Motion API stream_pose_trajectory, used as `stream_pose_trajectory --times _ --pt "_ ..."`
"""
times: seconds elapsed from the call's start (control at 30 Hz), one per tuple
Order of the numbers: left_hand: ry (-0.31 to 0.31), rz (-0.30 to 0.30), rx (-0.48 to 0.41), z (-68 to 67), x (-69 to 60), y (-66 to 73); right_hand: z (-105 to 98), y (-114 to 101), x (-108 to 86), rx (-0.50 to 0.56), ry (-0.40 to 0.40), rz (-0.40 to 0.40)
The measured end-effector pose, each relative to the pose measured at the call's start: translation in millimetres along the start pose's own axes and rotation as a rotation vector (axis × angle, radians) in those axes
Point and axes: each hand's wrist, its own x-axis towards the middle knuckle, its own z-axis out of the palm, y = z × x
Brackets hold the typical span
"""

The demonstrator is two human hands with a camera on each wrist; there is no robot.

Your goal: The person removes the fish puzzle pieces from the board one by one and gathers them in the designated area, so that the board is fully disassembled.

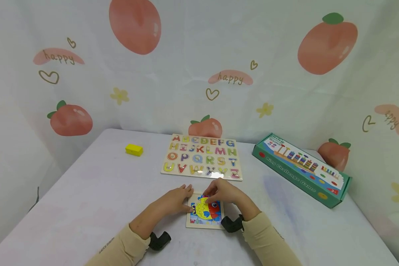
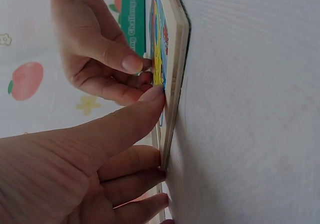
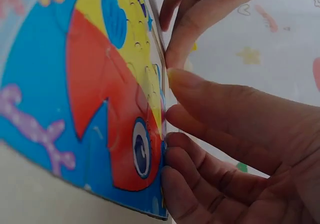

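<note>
I am watching both hands at the near middle of the bench [image 1: 83, 207], where the fish puzzle [image 1: 203, 214] lies flat between them. Its picture shows a yellow and red fish on blue, set in a pale wooden frame.

On the left side, I see the left hand [image 1: 174, 199] steadying the puzzle: its thumb rests on the left edge, and its other fingers reach to the far left corner, spread well apart from the thumb. The right hand [image 1: 227, 191] comes over the far right part of the puzzle. Its fingers bend down with the tips against the fish, thumb and forefinger near each other; from my wrist views I cannot tell whether a piece is clamped between them.

Just beyond the puzzle, I have the alphabet board [image 1: 202, 157] with its rows of coloured letters. To the far left sits a yellow block [image 1: 134, 149]; to the far right a green game box [image 1: 302, 168] lies at a slant. Behind everything hangs a pale fruit-printed curtain [image 1: 176, 77].
</note>
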Motion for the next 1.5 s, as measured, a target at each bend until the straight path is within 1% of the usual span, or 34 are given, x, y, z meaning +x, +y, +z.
stream_pose_trajectory --times 0.2,0.37,0.53,0.67,0.83,1.0,1.1,1.33,1.5 --pt "0.002 -0.001 0.002 0.0 0.9 -1.3 4.5 -1.1 -0.9 0.003 0.026 -0.020" --pt "0.003 0.006 -0.008 0.7 0.6 -1.2 6.9 -1.7 0.1 0.021 0.034 -0.015" --pt "0.005 0.014 -0.009 0.6 0.3 -0.8 8.8 -2.2 0.8 0.020 0.029 0.015" --pt "0.008 0.021 -0.003 1.6 1.2 -1.6 9.9 -1.8 1.1 0.023 0.022 0.017" --pt "0.007 0.011 -0.008 2.3 2.7 -2.6 9.8 -4.8 -0.1 0.027 0.003 0.033" --pt "0.004 0.011 -0.011 2.5 3.9 -1.5 8.5 -5.9 -2.0 0.006 0.052 0.065" --pt "0.000 0.010 -0.013 3.0 3.5 -0.1 8.0 -5.4 -3.6 0.004 0.065 0.053" --pt "-0.002 0.012 -0.021 2.3 3.3 0.5 7.5 -7.7 -5.8 -0.031 0.043 0.012" --pt "0.003 0.005 -0.011 2.0 2.8 -0.8 9.9 -11.4 -3.5 -0.054 0.047 0.021"
